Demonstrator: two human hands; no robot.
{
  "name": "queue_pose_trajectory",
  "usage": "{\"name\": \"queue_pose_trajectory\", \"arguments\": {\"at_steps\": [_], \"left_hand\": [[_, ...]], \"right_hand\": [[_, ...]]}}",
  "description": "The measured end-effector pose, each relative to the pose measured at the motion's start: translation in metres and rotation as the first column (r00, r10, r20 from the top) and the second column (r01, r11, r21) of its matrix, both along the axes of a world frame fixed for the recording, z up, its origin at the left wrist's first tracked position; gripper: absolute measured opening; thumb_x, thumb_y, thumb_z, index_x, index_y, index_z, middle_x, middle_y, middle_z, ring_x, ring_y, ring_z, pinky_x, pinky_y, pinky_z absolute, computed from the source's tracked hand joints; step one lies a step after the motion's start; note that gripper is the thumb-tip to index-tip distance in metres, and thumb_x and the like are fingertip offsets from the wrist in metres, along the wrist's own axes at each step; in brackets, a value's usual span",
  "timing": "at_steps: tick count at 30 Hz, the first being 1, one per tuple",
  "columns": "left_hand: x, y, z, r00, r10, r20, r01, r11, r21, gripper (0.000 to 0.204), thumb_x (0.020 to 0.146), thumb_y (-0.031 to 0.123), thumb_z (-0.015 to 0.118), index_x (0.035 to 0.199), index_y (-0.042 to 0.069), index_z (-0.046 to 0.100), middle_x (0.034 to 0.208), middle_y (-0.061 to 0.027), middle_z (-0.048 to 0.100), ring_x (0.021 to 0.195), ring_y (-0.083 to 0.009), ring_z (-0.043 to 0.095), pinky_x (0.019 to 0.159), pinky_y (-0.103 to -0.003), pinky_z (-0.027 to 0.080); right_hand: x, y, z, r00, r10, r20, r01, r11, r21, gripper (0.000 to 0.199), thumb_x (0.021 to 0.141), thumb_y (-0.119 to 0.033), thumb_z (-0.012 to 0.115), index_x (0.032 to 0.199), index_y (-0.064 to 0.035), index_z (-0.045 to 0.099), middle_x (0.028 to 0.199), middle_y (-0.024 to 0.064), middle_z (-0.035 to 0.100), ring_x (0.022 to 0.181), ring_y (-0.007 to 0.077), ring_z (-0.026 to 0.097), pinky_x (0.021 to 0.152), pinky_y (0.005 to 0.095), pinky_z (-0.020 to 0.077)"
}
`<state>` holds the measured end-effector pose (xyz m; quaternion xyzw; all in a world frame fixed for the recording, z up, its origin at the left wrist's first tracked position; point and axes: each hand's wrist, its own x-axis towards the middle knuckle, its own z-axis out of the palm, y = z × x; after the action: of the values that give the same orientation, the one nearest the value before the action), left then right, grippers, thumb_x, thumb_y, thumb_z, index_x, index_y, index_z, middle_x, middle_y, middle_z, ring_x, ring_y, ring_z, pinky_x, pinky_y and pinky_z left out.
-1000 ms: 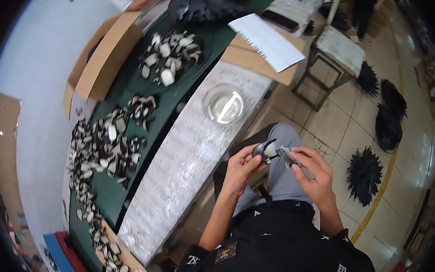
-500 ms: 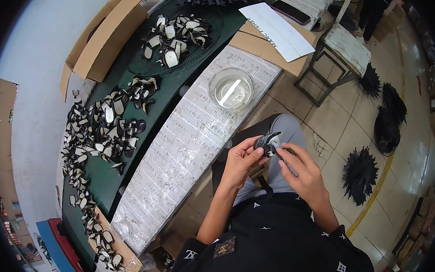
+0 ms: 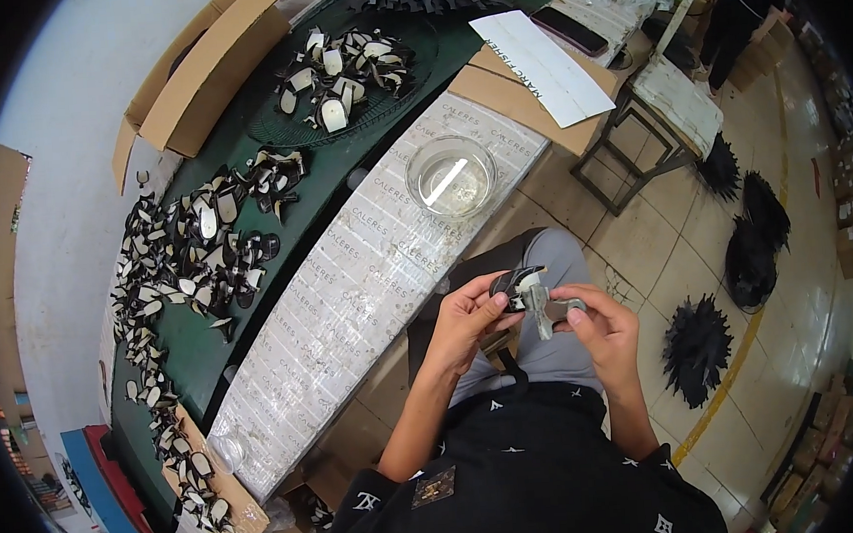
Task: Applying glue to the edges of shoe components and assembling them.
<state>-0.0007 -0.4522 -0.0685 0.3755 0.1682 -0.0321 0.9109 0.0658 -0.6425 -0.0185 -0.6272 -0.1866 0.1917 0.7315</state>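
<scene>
Above my lap, my left hand [image 3: 462, 328] pinches a small black curved piece [image 3: 512, 283] with a pale inner face, which looks like a shoe heel part. My right hand [image 3: 606, 334] grips the end of a grey, roughly T-shaped tool [image 3: 539, 314] between thumb and fingers. The tool's broad grey head is close against the pale side of the black piece; whether they touch I cannot tell. On the table to the left lies a long heap of similar black-and-pale pieces [image 3: 207, 221].
Beside me runs a plastic-wrapped work surface [image 3: 303, 323] bearing a round clear bowl [image 3: 451, 179]. More pieces fill a dark mesh tray [image 3: 272, 131]. A cardboard box [image 3: 210, 75] stands at far left, a stool [image 3: 675, 105] at right. Black frilled bundles [image 3: 697, 352] lie on the tiled floor.
My right hand has drawn slightly rightward from the black piece, and its thumb has moved. The grey tool, mostly covered by my fingers before, now shows fully between my hands.
</scene>
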Motion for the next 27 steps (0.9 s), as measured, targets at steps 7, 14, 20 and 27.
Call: {"name": "queue_pose_trajectory", "arguments": {"at_steps": [7, 14, 20, 27], "left_hand": [[0.000, -0.003, -0.004, 1.000, 0.002, -0.005, -0.001, 1.000, 0.024, 0.035, 0.092, 0.009, 0.060, 0.125, -0.002, 0.053, 0.112, -0.0089, 0.064, 0.100, -0.0148, 0.063, 0.089, -0.030, 0.055], [-0.001, -0.002, -0.006, 1.000, 0.019, -0.007, -0.018, 0.996, 0.093, 0.038, 0.090, 0.014, 0.064, 0.124, -0.001, 0.054, 0.111, -0.0087, 0.065, 0.099, -0.0149, 0.064, 0.086, -0.031, 0.056], [-0.001, -0.001, -0.005, 1.000, 0.021, -0.013, -0.019, 0.992, 0.128, 0.036, 0.090, 0.011, 0.064, 0.123, 0.000, 0.055, 0.109, -0.0079, 0.065, 0.095, -0.0133, 0.064, 0.083, -0.028, 0.056], [-0.001, 0.002, -0.006, 0.999, 0.023, -0.024, -0.020, 0.990, 0.138, 0.036, 0.089, 0.010, 0.065, 0.122, 0.000, 0.056, 0.107, -0.0070, 0.066, 0.092, -0.0120, 0.064, 0.082, -0.026, 0.055]], "right_hand": [[0.007, -0.005, 0.000, 0.968, -0.082, 0.237, 0.120, 0.981, -0.151, 0.024, 0.086, -0.001, 0.062, 0.110, 0.0037, 0.064, 0.111, 0.0138, 0.062, 0.093, 0.0177, 0.063, 0.075, 0.0272, 0.0551], [0.006, 0.008, 0.010, 0.833, 0.088, 0.547, 0.135, 0.925, -0.354, 0.024, 0.082, 0.000, 0.065, 0.106, 0.0000, 0.066, 0.107, 0.0130, 0.063, 0.091, 0.0243, 0.065, 0.078, 0.0307, 0.0527], [0.008, 0.015, 0.011, 0.792, 0.133, 0.596, 0.122, 0.922, -0.367, 0.025, 0.082, -0.001, 0.065, 0.107, -0.0004, 0.065, 0.108, 0.0133, 0.062, 0.091, 0.0277, 0.065, 0.078, 0.0327, 0.0521], [0.008, 0.021, 0.008, 0.715, 0.127, 0.687, 0.228, 0.887, -0.402, 0.028, 0.081, 0.000, 0.066, 0.109, -0.0007, 0.064, 0.108, 0.0134, 0.061, 0.086, 0.0278, 0.065, 0.069, 0.0331, 0.0543]]}}
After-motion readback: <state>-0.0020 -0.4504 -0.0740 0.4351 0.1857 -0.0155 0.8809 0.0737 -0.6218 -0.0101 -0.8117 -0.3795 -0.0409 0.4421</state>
